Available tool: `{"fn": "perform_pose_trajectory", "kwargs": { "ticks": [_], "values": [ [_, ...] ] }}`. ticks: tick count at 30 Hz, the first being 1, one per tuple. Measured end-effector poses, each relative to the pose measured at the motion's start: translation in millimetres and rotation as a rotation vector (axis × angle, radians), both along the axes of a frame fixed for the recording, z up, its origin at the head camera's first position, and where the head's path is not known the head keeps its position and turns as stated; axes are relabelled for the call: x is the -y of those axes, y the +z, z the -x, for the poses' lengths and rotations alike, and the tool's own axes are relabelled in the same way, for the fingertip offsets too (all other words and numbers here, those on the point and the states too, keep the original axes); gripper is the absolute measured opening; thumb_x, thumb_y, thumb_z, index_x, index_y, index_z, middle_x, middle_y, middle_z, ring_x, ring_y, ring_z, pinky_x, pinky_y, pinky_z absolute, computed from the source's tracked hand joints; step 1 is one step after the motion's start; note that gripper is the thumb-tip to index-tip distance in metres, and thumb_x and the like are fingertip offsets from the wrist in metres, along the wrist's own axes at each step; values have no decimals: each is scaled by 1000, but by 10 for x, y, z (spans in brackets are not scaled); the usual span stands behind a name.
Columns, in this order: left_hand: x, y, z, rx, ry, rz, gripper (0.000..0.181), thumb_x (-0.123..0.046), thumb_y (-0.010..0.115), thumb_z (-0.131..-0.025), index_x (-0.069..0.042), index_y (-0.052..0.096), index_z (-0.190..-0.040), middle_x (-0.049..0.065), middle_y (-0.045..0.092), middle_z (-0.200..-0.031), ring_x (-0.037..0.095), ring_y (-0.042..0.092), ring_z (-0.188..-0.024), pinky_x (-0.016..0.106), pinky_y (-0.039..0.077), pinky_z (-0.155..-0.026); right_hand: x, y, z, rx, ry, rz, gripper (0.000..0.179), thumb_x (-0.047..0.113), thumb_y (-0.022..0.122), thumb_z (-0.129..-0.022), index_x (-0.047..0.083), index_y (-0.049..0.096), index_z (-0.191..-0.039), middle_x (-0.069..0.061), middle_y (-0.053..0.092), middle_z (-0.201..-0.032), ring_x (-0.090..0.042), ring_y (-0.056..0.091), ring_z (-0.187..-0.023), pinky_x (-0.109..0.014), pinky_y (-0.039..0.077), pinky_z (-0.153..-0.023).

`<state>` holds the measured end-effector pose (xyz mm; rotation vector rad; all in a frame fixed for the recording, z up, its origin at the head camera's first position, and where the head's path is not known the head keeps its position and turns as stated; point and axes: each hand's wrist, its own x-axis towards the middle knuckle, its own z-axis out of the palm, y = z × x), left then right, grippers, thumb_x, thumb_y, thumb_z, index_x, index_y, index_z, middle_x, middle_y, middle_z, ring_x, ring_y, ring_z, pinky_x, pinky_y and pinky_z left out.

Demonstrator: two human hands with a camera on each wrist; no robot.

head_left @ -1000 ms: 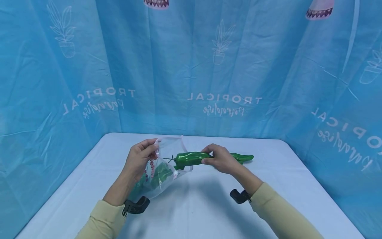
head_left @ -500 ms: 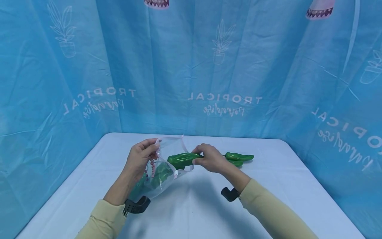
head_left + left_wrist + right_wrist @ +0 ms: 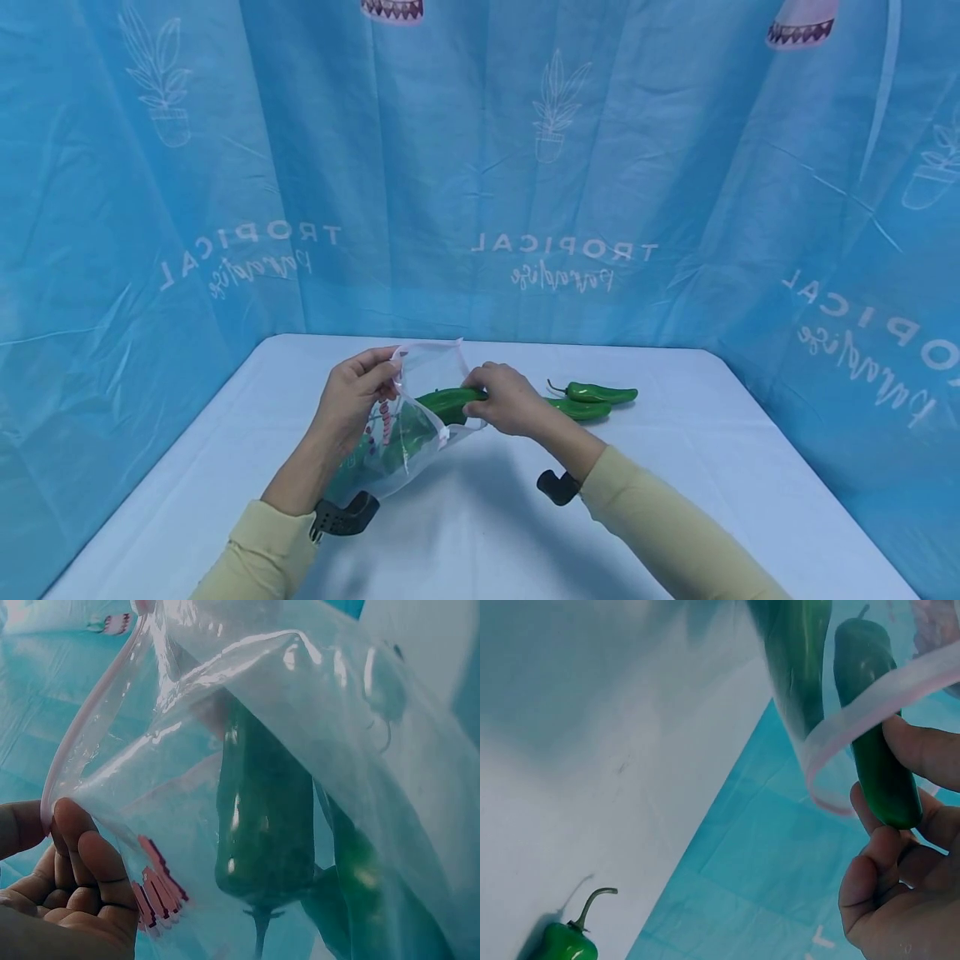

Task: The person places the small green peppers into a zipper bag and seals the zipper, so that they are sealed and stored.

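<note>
A clear plastic zip bag (image 3: 442, 435) with a pink-edged mouth leans open toward the right. My left hand (image 3: 358, 387) pinches its rim between thumb and fingers. My right hand (image 3: 506, 398) grips a long green pepper (image 3: 450, 406) by its tapered end, at the bag's mouth. In the right wrist view that pepper (image 3: 885, 780) passes across the pink rim, its stem end inside the bag. Other green peppers (image 3: 360, 870) lie in the bag, seen through the plastic in the left wrist view. Bag film partly veils the held pepper.
Right of my right hand, two more green peppers (image 3: 602, 393) lie side by side on the white table (image 3: 480, 533). Blue printed curtains (image 3: 450, 192) close in the table's back and sides. Each wrist carries a black strap device (image 3: 347, 517).
My right hand has moved left and pushed the pepper stem-first into the bag's mouth. The peppers on the table show more fully now. The left hand holds its place on the rim.
</note>
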<state>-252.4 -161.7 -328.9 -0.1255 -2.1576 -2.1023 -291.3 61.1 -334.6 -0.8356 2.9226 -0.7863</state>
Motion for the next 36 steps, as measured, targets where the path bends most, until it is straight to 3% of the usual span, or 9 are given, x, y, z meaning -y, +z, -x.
{"fn": "perform_pose_trajectory", "kwargs": {
  "ticks": [8, 16, 29, 36],
  "values": [
    [-17, -8, 2, 12, 8, -5, 36, -23, 57, -94, -2, 57, -124, -9, 59, -78, 8, 54, -69, 19, 48, -68, 134, -17, -10, -30, 16, -37, 21, 21, 68, -85, 14, 68, -106, 1, 63, -97, -13, 51, -90, -30, 45, -79],
    [-27, -9, 12, 16, 22, 10, 36, -23, 56, -94, -2, 57, -124, -9, 59, -78, 7, 53, -68, 20, 48, -67, 169, -9, -32, -16, 2, 17, 37, 20, 67, -86, 18, 60, -122, -3, 60, -111, -17, 54, -101, -33, 49, -87],
    [-3, -2, 9, 6, 21, 4, 36, -22, 56, -95, 0, 56, -123, -10, 58, -77, 7, 53, -68, 18, 47, -66, -176, -34, -8, 4, -58, 169, 38, 25, 69, -85, 15, 61, -121, -6, 62, -108, -22, 56, -97, -32, 50, -75],
    [31, -11, 1, 1, 26, 8, 39, -25, 56, -95, 2, 55, -124, -10, 57, -75, 7, 52, -68, 18, 47, -66, -450, -126, 53, 67, -132, 285, 34, 25, 70, -83, 19, 63, -116, -2, 62, -107, -23, 55, -97, -30, 50, -72]
  ]
}}
